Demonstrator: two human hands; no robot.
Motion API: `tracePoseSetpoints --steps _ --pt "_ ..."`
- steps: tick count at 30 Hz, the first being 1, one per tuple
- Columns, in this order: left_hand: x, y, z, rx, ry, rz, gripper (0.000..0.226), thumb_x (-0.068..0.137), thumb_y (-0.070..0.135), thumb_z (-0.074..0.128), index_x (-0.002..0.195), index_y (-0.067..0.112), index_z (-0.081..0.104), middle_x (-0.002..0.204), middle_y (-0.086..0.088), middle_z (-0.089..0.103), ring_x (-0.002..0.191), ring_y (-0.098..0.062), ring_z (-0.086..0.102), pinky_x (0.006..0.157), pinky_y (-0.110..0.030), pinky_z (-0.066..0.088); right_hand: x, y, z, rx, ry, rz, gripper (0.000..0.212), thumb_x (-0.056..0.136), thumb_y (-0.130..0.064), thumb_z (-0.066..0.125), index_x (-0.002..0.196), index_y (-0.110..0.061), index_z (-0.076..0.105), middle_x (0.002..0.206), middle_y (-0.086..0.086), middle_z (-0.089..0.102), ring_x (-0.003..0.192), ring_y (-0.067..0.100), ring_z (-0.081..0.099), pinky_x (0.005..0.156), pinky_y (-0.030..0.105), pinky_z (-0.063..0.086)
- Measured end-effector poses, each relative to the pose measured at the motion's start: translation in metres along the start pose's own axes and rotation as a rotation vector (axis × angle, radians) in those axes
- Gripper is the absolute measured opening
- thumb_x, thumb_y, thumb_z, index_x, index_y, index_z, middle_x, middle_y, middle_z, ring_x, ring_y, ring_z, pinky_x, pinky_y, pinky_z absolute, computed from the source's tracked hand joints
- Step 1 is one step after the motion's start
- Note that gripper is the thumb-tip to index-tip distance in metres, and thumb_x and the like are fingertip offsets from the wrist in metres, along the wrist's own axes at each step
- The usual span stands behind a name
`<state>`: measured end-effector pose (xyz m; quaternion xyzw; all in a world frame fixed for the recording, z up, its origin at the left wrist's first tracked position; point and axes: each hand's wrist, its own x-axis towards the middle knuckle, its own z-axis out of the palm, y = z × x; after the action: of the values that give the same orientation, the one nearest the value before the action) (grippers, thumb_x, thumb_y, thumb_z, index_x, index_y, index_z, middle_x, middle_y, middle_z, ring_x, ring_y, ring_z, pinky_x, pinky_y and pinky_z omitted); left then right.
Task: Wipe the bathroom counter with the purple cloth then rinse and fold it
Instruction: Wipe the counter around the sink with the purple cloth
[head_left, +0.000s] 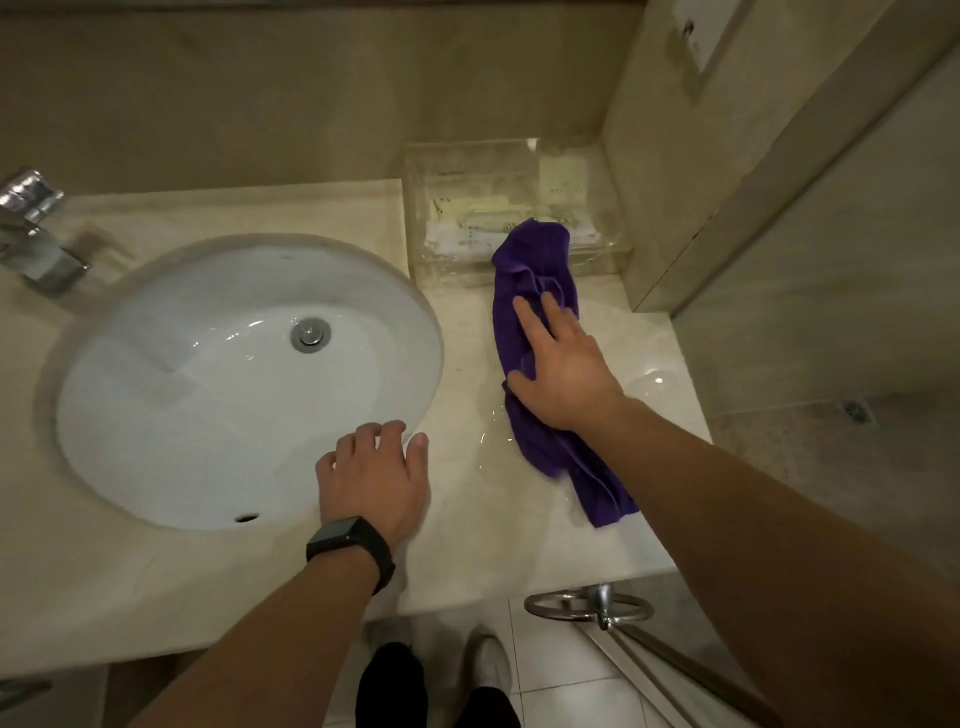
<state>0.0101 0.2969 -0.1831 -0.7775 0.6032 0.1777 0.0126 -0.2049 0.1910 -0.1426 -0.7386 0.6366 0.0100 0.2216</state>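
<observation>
Marble counter (483, 540): pale beige and glossy, with a wet sheen and a small puddle (655, 382) near the right edge.
Sink (156, 415): white oval basin set under the counter, left of the cloth; metal drain (310, 335) in the middle, overflow hole (247, 518) in the near wall.
Faucet (36, 239): chrome, far left, behind the basin.
Clear box (457, 166): stands at the back against the wall, straight ahead of the cloth; holds pale packets (478, 221); takes up the far strip of counter.
Towel ring (587, 605): chrome, hangs below the front edge on the right.
Left hand (376, 478): rests on the counter at the near rim of the basin, fingers loosely bent, holds nothing; black watch (350, 545) on the wrist.
Shoes (488, 662): pale, on white floor tiles below the counter.
Hidden or cut off: faucet cropped by the left edge of view; print on the packets too blurred to read; middle of the cloth covered by the right hand; wall fitting (693, 47) at top right too blurred to name.
Purple cloth (519, 291): deep violet, bunched into a long crumpled strip; lies on the counter right of the sink; far end overlaps the front of the clear box in this view, contact hard to judge; near end points toward the front edge.
Right hand (563, 374): palm down on the cloth, fingers stretched out and slightly spread, thumb out to the left; presses the fabric to the marble.
</observation>
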Motion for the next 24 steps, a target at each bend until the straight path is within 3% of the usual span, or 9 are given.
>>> tracePoseSetpoints --steps 4,7,10,15,17,20,24 --pt "0.002 0.001 0.002 -0.001 0.020 0.000 0.048 0.099 0.050 0.026 0.136 0.030 0.050 0.140 0.001 0.051 0.129 -0.022 0.043 0.107 -0.043 0.030 -0.010 -0.004 0.014 0.125 0.100 -0.047 0.081 0.093 -0.032 0.055 0.160 -0.014 0.013 0.161 0.010 0.028 0.146 0.030 0.026 0.121 0.037 0.023" --pt "0.002 0.000 0.003 -0.001 0.029 0.003 0.048 0.099 0.049 0.026 0.135 0.030 0.050 0.140 0.000 0.052 0.129 -0.024 0.044 0.106 -0.044 0.031 -0.025 -0.011 0.019 0.050 0.151 -0.115 0.080 0.092 -0.037 0.056 0.158 -0.012 0.019 0.143 0.010 0.047 0.123 0.029 0.044 0.108 0.036 0.037" --pt "0.001 0.000 0.002 0.003 0.033 0.001 0.049 0.099 0.050 0.026 0.136 0.029 0.049 0.140 -0.002 0.052 0.129 -0.025 0.044 0.106 -0.045 0.032 -0.043 -0.023 0.030 -0.053 0.144 -0.165 0.080 0.090 -0.046 0.055 0.155 -0.010 0.025 0.129 0.011 0.054 0.110 0.030 0.051 0.098 0.040 0.044" --pt "0.000 0.000 0.003 -0.003 0.045 0.000 0.049 0.099 0.050 0.026 0.136 0.026 0.050 0.139 -0.005 0.053 0.127 -0.028 0.045 0.105 -0.045 0.033 -0.078 -0.034 0.052 -0.072 0.178 -0.309 0.056 0.087 -0.047 0.058 0.129 -0.010 0.060 0.116 0.009 0.059 0.097 0.029 0.056 0.087 0.043 0.049" --pt "0.000 0.000 0.003 0.002 0.044 -0.004 0.050 0.100 0.050 0.025 0.137 0.026 0.049 0.139 -0.006 0.052 0.128 -0.028 0.044 0.105 -0.046 0.033 -0.086 -0.033 0.057 -0.069 0.203 -0.332 0.048 0.085 -0.046 0.060 0.120 -0.013 0.065 0.121 0.009 0.058 0.107 0.029 0.054 0.094 0.046 0.048" --pt "-0.001 0.000 0.004 0.009 0.068 -0.002 0.048 0.100 0.048 0.026 0.136 0.025 0.050 0.138 -0.006 0.053 0.127 -0.028 0.045 0.103 -0.045 0.033 -0.081 -0.030 0.060 -0.095 0.191 -0.374 0.050 0.089 -0.048 0.054 0.127 -0.018 0.062 0.154 0.011 0.041 0.144 0.032 0.034 0.117 0.051 0.030" --pt "-0.002 0.000 0.005 -0.024 0.113 0.007 0.042 0.101 0.038 0.029 0.131 0.024 0.054 0.133 -0.004 0.056 0.121 -0.026 0.048 0.099 -0.043 0.034 -0.062 -0.031 0.057 -0.078 0.124 -0.374 0.058 0.097 -0.047 0.047 0.150 -0.022 0.044 0.161 0.008 0.033 0.150 0.031 0.026 0.123 0.047 0.019"
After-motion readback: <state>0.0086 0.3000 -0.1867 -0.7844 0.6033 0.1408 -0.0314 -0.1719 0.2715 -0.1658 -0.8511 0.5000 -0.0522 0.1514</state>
